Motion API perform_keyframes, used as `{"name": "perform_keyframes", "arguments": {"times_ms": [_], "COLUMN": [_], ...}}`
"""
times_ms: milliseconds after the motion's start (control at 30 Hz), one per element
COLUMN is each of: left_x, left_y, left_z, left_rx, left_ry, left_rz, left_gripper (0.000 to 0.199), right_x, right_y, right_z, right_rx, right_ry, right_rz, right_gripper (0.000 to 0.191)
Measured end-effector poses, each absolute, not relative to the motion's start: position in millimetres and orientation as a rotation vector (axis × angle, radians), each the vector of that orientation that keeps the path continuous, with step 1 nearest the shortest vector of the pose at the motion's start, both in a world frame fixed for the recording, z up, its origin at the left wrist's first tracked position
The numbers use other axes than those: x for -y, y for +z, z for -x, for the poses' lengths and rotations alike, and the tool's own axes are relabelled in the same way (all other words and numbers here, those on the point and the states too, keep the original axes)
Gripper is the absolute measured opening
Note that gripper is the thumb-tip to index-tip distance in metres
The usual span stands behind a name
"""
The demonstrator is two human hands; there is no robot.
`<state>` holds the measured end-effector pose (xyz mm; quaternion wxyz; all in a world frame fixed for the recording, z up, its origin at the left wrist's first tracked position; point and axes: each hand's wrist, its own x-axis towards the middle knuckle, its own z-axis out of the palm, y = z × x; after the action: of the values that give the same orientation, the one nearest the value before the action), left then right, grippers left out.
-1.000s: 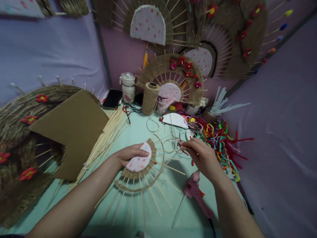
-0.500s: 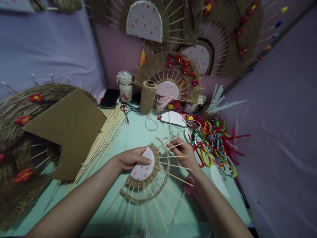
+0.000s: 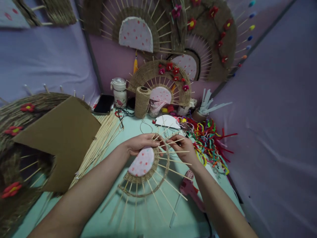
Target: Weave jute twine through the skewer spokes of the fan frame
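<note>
Centre: fan-shaped piece [image 3: 150, 172], rough woven twine; dotted panel [image 3: 141, 162], matt cloth | Left: cardboard sheet [image 3: 61, 132], smooth, matt | Centre-left: wooden sticks [image 3: 100, 140] | Above centre: twine spool [image 3: 142, 103], coarse

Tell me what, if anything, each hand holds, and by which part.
The left hand holds the half-round woven fan near its upper end. The right hand is at the fan's upper outer band; what, if anything, it pinches cannot be told.
</note>
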<state>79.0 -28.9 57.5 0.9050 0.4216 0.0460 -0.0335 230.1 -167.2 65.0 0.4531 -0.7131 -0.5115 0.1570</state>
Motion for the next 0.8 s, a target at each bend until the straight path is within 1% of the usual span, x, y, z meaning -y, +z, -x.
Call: {"name": "perform_keyframes", "arguments": {"times_ms": [200, 567, 800], "left_x": [33, 37, 32], "left_y": [57, 51, 49], "left_z": [-78, -74, -72], "left_rx": [-0.068, -0.007, -0.031], "left_ry": [-0.14, -0.216, -0.214], "left_rz": [-0.825, -0.778, -0.797], "left_gripper": [0.032, 0.028, 0.03], "right_x": [172, 171, 180], "right_y": [71, 70, 86], "right_z": [-238, -237, -259], "right_rx": [1.294, 1.345, 1.575], "right_ry": [0.289, 0.276, 0.22], "right_rz": [1.722, 1.697, 1.691], "right_gripper": [0.022, 0.021, 0.009]}}
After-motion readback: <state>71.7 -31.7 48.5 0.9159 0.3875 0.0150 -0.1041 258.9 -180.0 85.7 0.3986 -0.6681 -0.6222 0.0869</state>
